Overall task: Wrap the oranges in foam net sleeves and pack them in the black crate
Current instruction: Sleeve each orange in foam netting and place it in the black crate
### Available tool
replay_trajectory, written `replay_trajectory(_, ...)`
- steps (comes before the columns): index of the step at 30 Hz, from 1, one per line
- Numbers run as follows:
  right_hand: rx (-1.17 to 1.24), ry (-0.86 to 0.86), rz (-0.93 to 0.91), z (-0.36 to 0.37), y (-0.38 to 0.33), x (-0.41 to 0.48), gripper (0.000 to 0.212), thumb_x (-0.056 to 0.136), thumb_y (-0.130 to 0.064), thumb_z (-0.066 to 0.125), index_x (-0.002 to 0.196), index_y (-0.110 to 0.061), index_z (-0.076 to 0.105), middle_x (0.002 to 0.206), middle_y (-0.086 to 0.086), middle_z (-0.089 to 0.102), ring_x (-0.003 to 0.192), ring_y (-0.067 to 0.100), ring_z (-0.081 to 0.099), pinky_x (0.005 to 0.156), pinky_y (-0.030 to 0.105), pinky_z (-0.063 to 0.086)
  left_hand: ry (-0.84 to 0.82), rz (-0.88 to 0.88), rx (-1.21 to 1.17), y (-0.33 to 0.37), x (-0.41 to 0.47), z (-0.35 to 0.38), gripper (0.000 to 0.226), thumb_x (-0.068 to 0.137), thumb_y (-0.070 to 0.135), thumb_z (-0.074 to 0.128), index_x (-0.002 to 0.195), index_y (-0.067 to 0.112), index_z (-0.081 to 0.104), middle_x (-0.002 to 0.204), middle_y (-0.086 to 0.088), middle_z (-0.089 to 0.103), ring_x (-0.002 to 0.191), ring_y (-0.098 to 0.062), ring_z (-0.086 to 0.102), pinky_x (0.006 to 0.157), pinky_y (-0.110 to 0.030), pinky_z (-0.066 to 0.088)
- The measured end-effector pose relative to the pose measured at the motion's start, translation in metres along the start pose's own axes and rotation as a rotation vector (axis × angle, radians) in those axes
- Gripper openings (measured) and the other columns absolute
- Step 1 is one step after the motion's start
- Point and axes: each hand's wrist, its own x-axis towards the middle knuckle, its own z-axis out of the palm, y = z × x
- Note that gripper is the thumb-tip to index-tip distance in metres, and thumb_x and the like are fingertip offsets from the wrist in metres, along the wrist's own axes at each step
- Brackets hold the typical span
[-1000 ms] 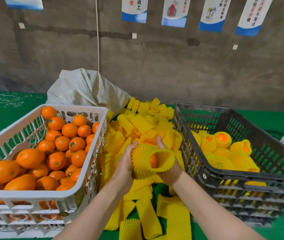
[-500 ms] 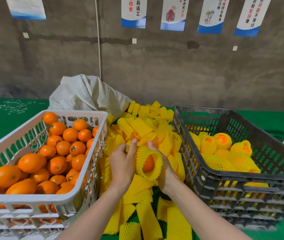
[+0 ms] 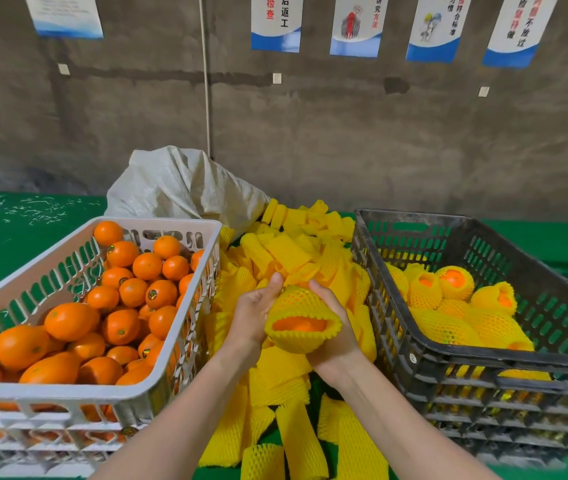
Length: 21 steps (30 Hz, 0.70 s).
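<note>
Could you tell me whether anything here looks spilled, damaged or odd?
Nothing looks damaged; only the foam net sleeves lie in a loose spilled heap between the white crate and the black crate.

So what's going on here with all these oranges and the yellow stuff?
A person's left hand and right hand grip an orange inside a yellow foam net sleeve, above the pile of loose sleeves. The white crate at their left holds bare oranges; the black crate at their right holds wrapped oranges. This one is not yet packed.
</note>
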Motion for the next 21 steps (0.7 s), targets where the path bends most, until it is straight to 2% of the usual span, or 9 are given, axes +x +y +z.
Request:
replay_trajectory(5,-0.079,-0.114,-0.02,0.001,-0.001,-0.004,0.034,0.071,-0.039,0.055,0.093,-0.018,0.07,0.09,0.004,0.073,0.081,0.015,0.07,0.068,0.028,0.054,0.006,-0.007,-0.024,0.001,0.0,0.0,0.043,0.074,0.05,0.054,0.06,0.012,0.068,0.064,-0.004,0.071,0.06,-0.012,0.068,0.055,-0.021,0.053)
replay_trajectory(9,-0.305,-0.068,-0.169,-0.002,-0.01,0.0,0.031,0.078,-0.041,0.062,0.101,-0.02,0.065,0.095,-0.002,0.072,0.089,0.013,0.068,0.076,0.028,0.055,-0.149,-0.378,-0.197,0.003,-0.004,-0.003,0.066,0.074,0.072,0.041,0.111,0.023,0.065,0.109,-0.011,0.07,0.096,-0.027,0.067,0.072,-0.039,0.055)
replay_trajectory(11,-0.435,-0.017,-0.293,-0.007,-0.016,0.004,0.013,0.086,-0.036,0.057,0.09,-0.024,0.063,0.084,-0.012,0.07,0.08,-0.002,0.066,0.068,0.017,0.053,-0.256,-0.553,-0.33,0.008,-0.009,0.0,0.073,0.07,0.074,0.045,0.114,0.019,0.064,0.106,-0.015,0.07,0.088,-0.032,0.067,0.066,-0.041,0.055)
replay_trajectory(13,-0.477,0.021,-0.354,-0.011,-0.02,0.006,0.014,0.093,-0.021,0.05,0.093,-0.021,0.063,0.091,-0.005,0.069,0.084,-0.006,0.064,0.066,0.019,0.052,-0.261,-0.61,-0.466,0.014,-0.01,0.004,0.065,0.071,0.065,0.053,0.105,0.011,0.067,0.091,-0.017,0.072,0.073,-0.031,0.07,0.057,-0.037,0.056)
replay_trajectory(14,-0.49,0.028,-0.375,-0.013,-0.021,0.006,0.015,0.094,-0.015,0.048,0.098,-0.014,0.062,0.116,-0.001,0.042,0.089,0.0,0.064,0.071,0.027,0.052,-0.255,-0.591,-0.496,0.014,-0.009,0.005,0.06,0.076,0.061,0.053,0.105,0.01,0.066,0.089,-0.017,0.072,0.071,-0.029,0.071,0.056,-0.035,0.057)
replay_trajectory(15,-0.504,0.028,-0.396,-0.014,-0.022,0.006,0.015,0.095,-0.015,0.048,0.096,-0.006,0.059,0.075,-0.01,0.053,0.089,0.008,0.065,0.074,0.029,0.052,-0.247,-0.557,-0.492,0.014,-0.007,0.006,0.056,0.082,0.058,0.05,0.107,0.011,0.065,0.088,-0.016,0.073,0.072,-0.027,0.072,0.056,-0.033,0.057)
replay_trajectory(16,-0.529,0.029,-0.425,-0.015,-0.022,0.006,0.018,0.095,-0.021,0.05,0.09,-0.006,0.06,0.085,0.01,0.064,0.083,0.015,0.063,0.073,0.031,0.05,-0.24,-0.524,-0.476,0.014,-0.006,0.007,0.052,0.087,0.056,0.046,0.109,0.012,0.063,0.088,-0.014,0.073,0.073,-0.025,0.072,0.057,-0.032,0.057)
replay_trajectory(19,-0.668,0.069,-0.488,-0.011,-0.021,0.007,0.033,0.086,-0.043,0.057,0.07,-0.015,0.048,0.062,-0.008,0.049,0.061,0.004,0.048,0.056,0.018,0.038,-0.252,-0.492,-0.449,0.011,-0.006,0.01,0.045,0.088,0.05,0.048,0.107,0.014,0.065,0.089,-0.013,0.074,0.077,-0.024,0.072,0.059,-0.032,0.058)
replay_trajectory(21,-0.733,0.086,-0.496,-0.009,-0.021,0.008,0.036,0.081,-0.045,0.054,0.065,-0.015,0.042,0.053,-0.012,0.043,0.052,0.0,0.041,0.05,0.016,0.033,-0.267,-0.5,-0.423,0.01,-0.007,0.01,0.044,0.083,0.049,0.052,0.107,0.014,0.065,0.088,-0.013,0.074,0.076,-0.023,0.072,0.058,-0.031,0.057)
